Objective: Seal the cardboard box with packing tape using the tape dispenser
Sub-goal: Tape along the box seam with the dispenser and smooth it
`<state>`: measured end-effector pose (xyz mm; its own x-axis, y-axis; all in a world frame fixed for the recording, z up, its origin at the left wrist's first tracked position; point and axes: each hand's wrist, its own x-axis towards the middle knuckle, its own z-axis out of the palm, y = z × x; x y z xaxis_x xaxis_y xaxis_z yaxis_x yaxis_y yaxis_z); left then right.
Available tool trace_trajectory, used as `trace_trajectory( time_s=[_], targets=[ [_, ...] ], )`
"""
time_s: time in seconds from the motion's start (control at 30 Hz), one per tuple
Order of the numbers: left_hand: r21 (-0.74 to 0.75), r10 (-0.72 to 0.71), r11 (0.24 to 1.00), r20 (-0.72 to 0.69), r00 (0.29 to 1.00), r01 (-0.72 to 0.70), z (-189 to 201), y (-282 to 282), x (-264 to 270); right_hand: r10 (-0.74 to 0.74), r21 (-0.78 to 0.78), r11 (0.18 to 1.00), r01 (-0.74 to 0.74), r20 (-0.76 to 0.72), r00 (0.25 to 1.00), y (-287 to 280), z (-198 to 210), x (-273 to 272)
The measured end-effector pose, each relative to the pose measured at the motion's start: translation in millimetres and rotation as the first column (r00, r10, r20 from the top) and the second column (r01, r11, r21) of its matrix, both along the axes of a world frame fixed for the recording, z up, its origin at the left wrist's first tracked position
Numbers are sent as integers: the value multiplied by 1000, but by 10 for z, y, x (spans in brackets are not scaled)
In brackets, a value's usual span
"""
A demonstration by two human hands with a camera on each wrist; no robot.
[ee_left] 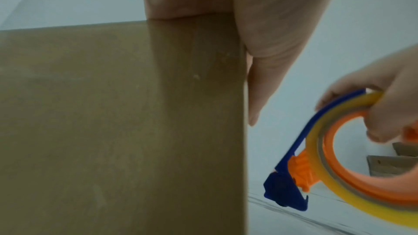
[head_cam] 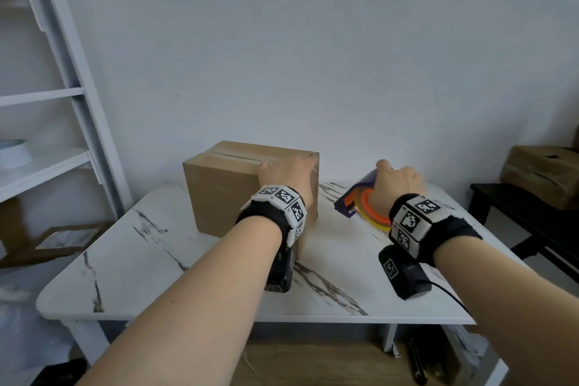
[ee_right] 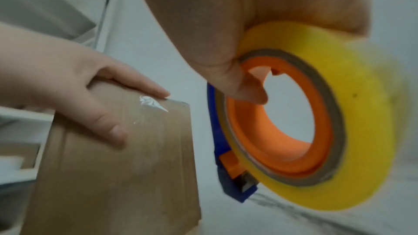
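Box: cardboard box (head_cam: pixel 225 188) stands on the table (head_cam: pixel 163 263), toward its far edge, left of the middle; flaps down, seam along the top with old tape traces.
Left hand: left hand (head_cam: pixel 286 177) rests on the box's top right edge, fingers straight over the top, thumb (ee_left: pixel 260 81) down the right side; it clasps nothing.
Dispenser: blue and orange dispenser (head_cam: pixel 357 197) carries a yellow tape roll (ee_right: pixel 353 113), just right of the box and apart from it, cutter end low near the tabletop.
Right hand: right hand (head_cam: pixel 398 186) curls round the dispenser's top, thumb (ee_right: pixel 244 85) hooked into the orange core.
Elsewhere: white shelf (head_cam: pixel 62 97) left of the table; another carton (head_cam: pixel 542 175) on a dark bench at right.
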<state>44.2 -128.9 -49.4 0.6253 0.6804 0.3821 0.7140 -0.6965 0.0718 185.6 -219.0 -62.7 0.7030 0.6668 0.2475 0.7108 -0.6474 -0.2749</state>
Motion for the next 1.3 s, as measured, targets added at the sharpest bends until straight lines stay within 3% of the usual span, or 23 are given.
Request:
trace_trajectory(
  time_s=[0.13,0.27,0.5,0.67,0.8,0.97,1.03,1.1,1.17,1.3],
  targets=[
    [-24,-49,999,-78,996,47,53,52,-76,-37,34,999,43,-165,986,4,-112,11],
    [-173,-115,980,-101,988,96,113,91,-222,19,28,1000,-13,-231,973,37,-188,-40],
    [-315,-198,926,63,978,207,186,161,-521,192,15,981,-194,-241,951,103,-229,-243],
    [-349,-195,906,156,968,239,122,222,-603,343,-113,921,-372,-212,915,99,-278,-428],
    [-249,-182,951,18,983,180,80,238,-657,373,-193,899,-393,-128,919,90,-390,-508],
    [-105,-116,990,-222,968,95,90,215,-680,347,-241,882,-406,-252,903,101,-306,-618],
    [-73,-106,993,-265,959,89,90,211,-672,325,-168,919,-357,-190,927,119,-238,-636],
    [-64,-104,994,-268,958,90,89,202,-662,340,58,940,-335,-205,918,163,-184,-646],
    [-55,-97,995,-267,959,85,92,198,-658,406,318,895,-312,-291,867,222,-114,-697],
    [-50,-82,996,-277,957,71,90,197,-633,474,532,821,-207,-432,767,360,-91,-752]
  ],
)
